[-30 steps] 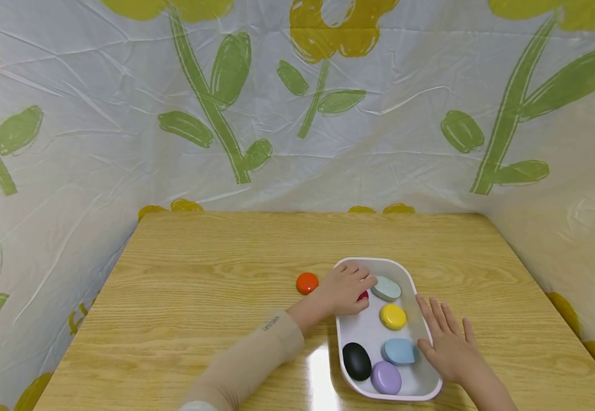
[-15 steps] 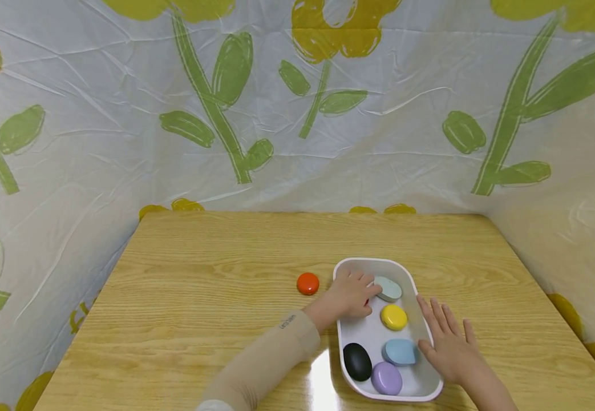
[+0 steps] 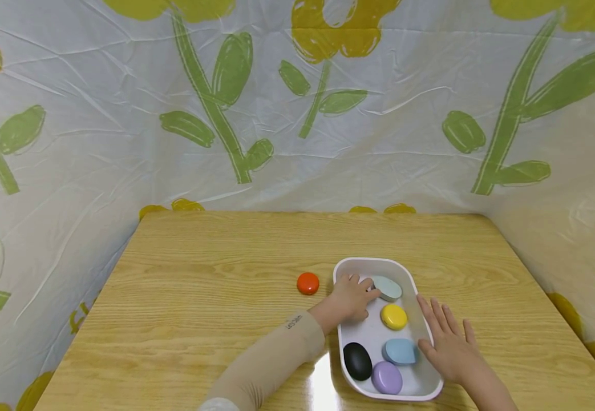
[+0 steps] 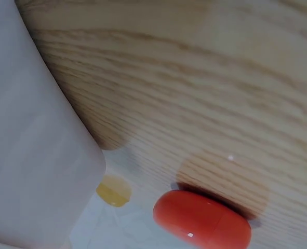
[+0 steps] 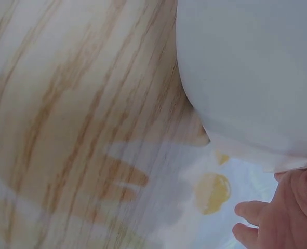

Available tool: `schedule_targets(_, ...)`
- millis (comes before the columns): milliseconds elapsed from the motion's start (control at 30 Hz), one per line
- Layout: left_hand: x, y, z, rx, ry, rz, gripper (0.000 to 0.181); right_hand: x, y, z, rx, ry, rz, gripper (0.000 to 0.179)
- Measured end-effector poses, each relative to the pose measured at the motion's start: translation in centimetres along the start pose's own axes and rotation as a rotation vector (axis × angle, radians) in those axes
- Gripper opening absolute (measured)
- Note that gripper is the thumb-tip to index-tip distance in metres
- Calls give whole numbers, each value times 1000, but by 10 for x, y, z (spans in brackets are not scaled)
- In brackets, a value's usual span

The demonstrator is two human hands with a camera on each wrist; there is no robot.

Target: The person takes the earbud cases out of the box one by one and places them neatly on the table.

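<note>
Tray [image 3: 363, 334] lower right: five pieces [image 3: 393, 316] seen inside, one orange-red piece [image 3: 308, 283] outside; left hand [image 3: 351, 299] grip unclear, right hand [image 3: 449, 348] spread wide.

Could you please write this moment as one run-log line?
left hand: inside white tray, grip unclear | right hand: at tray's right rim | orange-red piece: on table, outside tray

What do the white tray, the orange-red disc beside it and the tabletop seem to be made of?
White tray: probably smooth plastic, given its even colour and rounded, moulded-looking corners. Orange-red disc: glossy, perhaps plastic or painted metal; small bright highlights show. Tabletop: shiny wood or wood-look laminate, with visible grain and reflections.
</note>
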State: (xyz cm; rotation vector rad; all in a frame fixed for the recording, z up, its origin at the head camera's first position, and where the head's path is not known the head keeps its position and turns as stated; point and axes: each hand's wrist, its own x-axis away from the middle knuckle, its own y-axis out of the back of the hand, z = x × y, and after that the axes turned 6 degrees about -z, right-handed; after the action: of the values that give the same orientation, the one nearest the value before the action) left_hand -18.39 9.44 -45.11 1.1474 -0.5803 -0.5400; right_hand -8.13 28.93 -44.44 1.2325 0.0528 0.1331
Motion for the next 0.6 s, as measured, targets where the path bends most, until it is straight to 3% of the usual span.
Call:
schedule_targets(300, -1, -3, -1, 0, -15, -51, 45, 1, 1, 2, 4, -8, -1, 82)
schedule_targets(467, -3, -5, 2, 61, -18, -176, 39, 1, 2, 3, 10, -4, -4, 82)
schedule_targets(600, -1, 6, 10, 38, 10, -285, 37, 2, 1, 3, 12, -3, -4, 82)
